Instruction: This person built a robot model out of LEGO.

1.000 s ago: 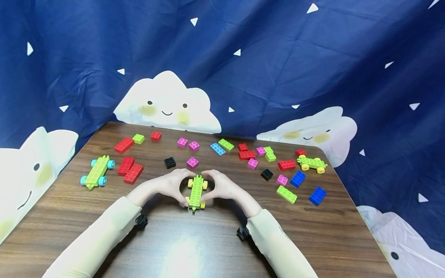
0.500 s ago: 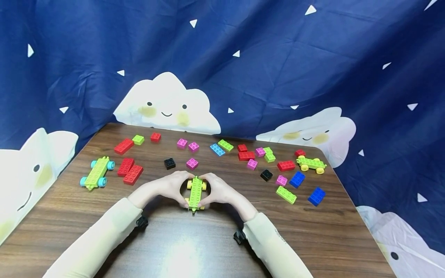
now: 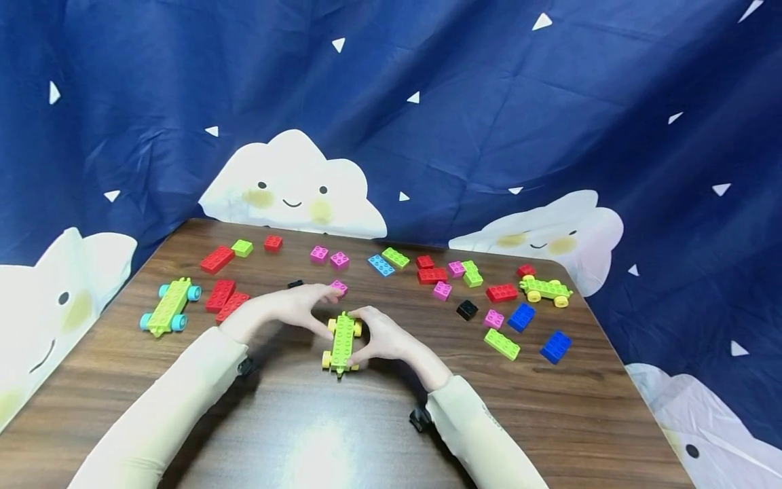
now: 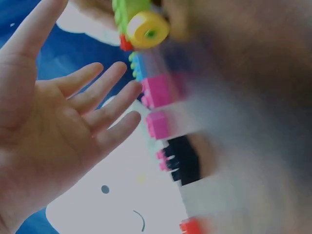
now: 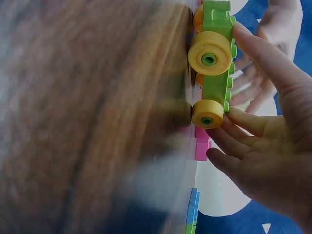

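Observation:
A lime-green toy car base (image 3: 343, 341) with yellow wheels stands on the table between the hands. My right hand (image 3: 383, 337) holds it from the right side, thumb at the near end and fingertips at the far end. My left hand (image 3: 296, 309) is off the base, its fingers extended and spread in the left wrist view, holding nothing. Its fingertips are near a magenta brick (image 3: 339, 286), partly covering it; whether they touch cannot be told. Behind that hand, a black brick (image 3: 295, 284) is mostly hidden.
A lime base with blue wheels (image 3: 170, 307) stands left, beside red bricks (image 3: 220, 295). Another yellow-wheeled base (image 3: 546, 289) is at the far right, near blue bricks (image 3: 556, 346). Several more bricks, including a light blue one (image 3: 381, 265), lie along the back of the table.
My left hand has let go of the car base and moved away toward the magenta brick, its fingers opening out. My right hand has stayed at the base, which has barely shifted.

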`<state>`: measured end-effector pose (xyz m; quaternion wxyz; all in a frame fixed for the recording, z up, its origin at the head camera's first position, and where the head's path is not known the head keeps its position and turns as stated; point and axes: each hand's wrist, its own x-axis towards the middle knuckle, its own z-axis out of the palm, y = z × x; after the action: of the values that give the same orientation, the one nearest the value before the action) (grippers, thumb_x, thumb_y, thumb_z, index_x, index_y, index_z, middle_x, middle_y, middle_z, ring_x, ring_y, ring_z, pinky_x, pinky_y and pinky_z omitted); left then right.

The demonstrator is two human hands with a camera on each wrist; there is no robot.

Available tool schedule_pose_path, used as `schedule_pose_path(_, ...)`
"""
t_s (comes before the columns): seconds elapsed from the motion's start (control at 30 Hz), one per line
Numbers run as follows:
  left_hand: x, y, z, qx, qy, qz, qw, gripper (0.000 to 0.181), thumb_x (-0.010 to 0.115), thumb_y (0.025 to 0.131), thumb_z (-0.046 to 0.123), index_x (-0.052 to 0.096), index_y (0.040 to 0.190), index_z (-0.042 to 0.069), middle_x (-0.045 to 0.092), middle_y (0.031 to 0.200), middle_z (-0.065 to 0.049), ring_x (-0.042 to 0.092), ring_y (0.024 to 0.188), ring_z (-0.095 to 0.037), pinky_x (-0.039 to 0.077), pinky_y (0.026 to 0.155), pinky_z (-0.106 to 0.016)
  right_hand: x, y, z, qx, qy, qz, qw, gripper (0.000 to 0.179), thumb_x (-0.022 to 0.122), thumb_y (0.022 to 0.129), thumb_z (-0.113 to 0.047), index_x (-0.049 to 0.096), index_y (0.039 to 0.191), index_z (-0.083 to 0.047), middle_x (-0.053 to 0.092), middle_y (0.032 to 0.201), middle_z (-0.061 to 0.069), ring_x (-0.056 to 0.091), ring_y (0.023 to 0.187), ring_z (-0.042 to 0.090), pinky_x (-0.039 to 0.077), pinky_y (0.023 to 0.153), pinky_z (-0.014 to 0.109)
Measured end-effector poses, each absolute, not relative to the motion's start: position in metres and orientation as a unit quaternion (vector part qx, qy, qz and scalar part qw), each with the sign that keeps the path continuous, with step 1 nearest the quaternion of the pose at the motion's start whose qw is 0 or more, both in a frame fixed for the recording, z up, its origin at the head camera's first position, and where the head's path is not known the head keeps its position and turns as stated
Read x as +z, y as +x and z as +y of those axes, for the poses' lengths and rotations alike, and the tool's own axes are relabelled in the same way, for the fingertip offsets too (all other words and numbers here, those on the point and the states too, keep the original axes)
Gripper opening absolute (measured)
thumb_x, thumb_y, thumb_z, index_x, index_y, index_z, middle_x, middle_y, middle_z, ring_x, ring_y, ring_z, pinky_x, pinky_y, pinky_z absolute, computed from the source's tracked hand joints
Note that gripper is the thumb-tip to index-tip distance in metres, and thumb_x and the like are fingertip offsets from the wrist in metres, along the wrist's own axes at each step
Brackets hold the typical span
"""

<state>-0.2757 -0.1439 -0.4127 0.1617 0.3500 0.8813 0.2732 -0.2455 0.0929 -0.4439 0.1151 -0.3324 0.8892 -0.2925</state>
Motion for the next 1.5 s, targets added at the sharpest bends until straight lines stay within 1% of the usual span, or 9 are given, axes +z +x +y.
schedule_pose_path(0.1, -0.406, -0.291, -0.144, 0.278, 0.332, 0.888, 0.157, 0.083, 0.079, 0.080, 0.040, 0.043, 0.142, -0.001, 0.054, 0.139, -0.020, 0.051, 0.129, -0.035, 0.041, 0.108, -0.051, -0.445, -0.246, 0.092, -0.289, -0.328, 0.891, 0.120, 0.088, 0.090, 0.066, -0.028, 0.048, 0.137, 0.003, 0.054, 0.135, 0.017, 0.050, 0.127, 0.028, 0.040, 0.109, 0.042)
schedule_pose_path(0.17, -0.404, -0.302, -0.142, 0.291, 0.323, 0.888, 0.149, 0.075, 0.076, 0.083, 0.036, 0.046, 0.141, -0.001, 0.053, 0.141, -0.020, 0.051, 0.129, -0.036, 0.041, 0.108, -0.050, -0.445, -0.246, 0.092, -0.286, -0.326, 0.893, 0.120, 0.088, 0.090, 0.067, -0.029, 0.048, 0.137, 0.003, 0.054, 0.135, 0.016, 0.050, 0.127, 0.028, 0.040, 0.109, 0.042)
schedule_pose_path(0.3, -0.408, -0.320, -0.138, 0.310, 0.320, 0.887, 0.122, 0.057, 0.072, 0.087, 0.014, 0.050, 0.137, -0.003, 0.055, 0.138, -0.022, 0.052, 0.128, -0.037, 0.041, 0.107, -0.051, -0.444, -0.245, 0.093, -0.286, -0.325, 0.893, 0.121, 0.086, 0.089, 0.068, -0.028, 0.049, 0.137, 0.003, 0.054, 0.135, 0.017, 0.050, 0.127, 0.028, 0.040, 0.110, 0.043)
schedule_pose_path(0.43, -0.418, -0.334, -0.136, 0.314, 0.316, 0.889, 0.109, 0.054, 0.068, 0.084, -0.001, 0.052, 0.136, -0.005, 0.058, 0.134, -0.023, 0.053, 0.127, -0.037, 0.042, 0.107, -0.050, -0.443, -0.245, 0.092, -0.286, -0.322, 0.894, 0.126, 0.086, 0.088, 0.068, -0.027, 0.049, 0.138, 0.002, 0.053, 0.136, 0.017, 0.049, 0.129, 0.029, 0.039, 0.110, 0.042)
schedule_pose_path(0.6, -0.429, -0.342, -0.136, 0.325, 0.293, 0.888, 0.140, 0.054, 0.069, 0.085, 0.002, 0.052, 0.136, -0.005, 0.056, 0.138, -0.022, 0.051, 0.130, -0.037, 0.040, 0.109, -0.049, -0.442, -0.244, 0.091, -0.286, -0.323, 0.893, 0.127, 0.086, 0.088, 0.068, -0.027, 0.048, 0.138, 0.002, 0.052, 0.137, 0.018, 0.048, 0.130, 0.029, 0.038, 0.111, 0.042)
schedule_pose_path(0.7, -0.432, -0.344, -0.137, 0.323, 0.288, 0.888, 0.158, 0.056, 0.070, 0.083, 0.002, 0.052, 0.136, -0.005, 0.055, 0.138, -0.023, 0.050, 0.130, -0.038, 0.039, 0.110, -0.050, -0.441, -0.244, 0.091, -0.287, -0.321, 0.893, 0.132, 0.086, 0.088, 0.068, -0.026, 0.047, 0.139, 0.002, 0.051, 0.138, 0.018, 0.048, 0.131, 0.029, 0.037, 0.112, 0.042)
schedule_pose_path(1.0, -0.437, -0.350, -0.132, 0.313, 0.282, 0.890, 0.174, 0.058, 0.072, 0.083, 0.003, 0.051, 0.136, -0.007, 0.055, 0.138, -0.024, 0.048, 0.132, -0.039, 0.037, 0.111, -0.049, -0.443, -0.245, 0.091, -0.293, -0.314, 0.892, 0.139, 0.087, 0.088, 0.069, -0.025, 0.047, 0.139, 0.002, 0.051, 0.139, 0.018, 0.047, 0.131, 0.029, 0.037, 0.112, 0.043)
schedule_pose_path(1.17, -0.442, -0.351, -0.131, 0.291, 0.285, 0.898, 0.168, 0.055, 0.072, 0.081, -0.002, 0.054, 0.133, -0.007, 0.056, 0.136, -0.024, 0.049, 0.131, -0.038, 0.038, 0.111, -0.049, -0.442, -0.245, 0.091, -0.297, -0.315, 0.890, 0.143, 0.087, 0.088, 0.069, -0.026, 0.046, 0.140, 0.002, 0.050, 0.139, 0.017, 0.047, 0.131, 0.029, 0.037, 0.112, 0.044)
schedule_pose_path(1.5, -0.447, -0.353, -0.128, 0.266, 0.273, 0.913, 0.145, 0.042, 0.071, 0.082, -0.003, 0.061, 0.123, -0.007, 0.062, 0.126, -0.024, 0.056, 0.121, -0.038, 0.045, 0.104, -0.048, -0.440, -0.243, 0.092, -0.305, -0.308, 0.889, 0.146, 0.087, 0.088, 0.068, -0.024, 0.046, 0.140, 0.002, 0.050, 0.140, 0.017, 0.047, 0.132, 0.029, 0.037, 0.112, 0.044)
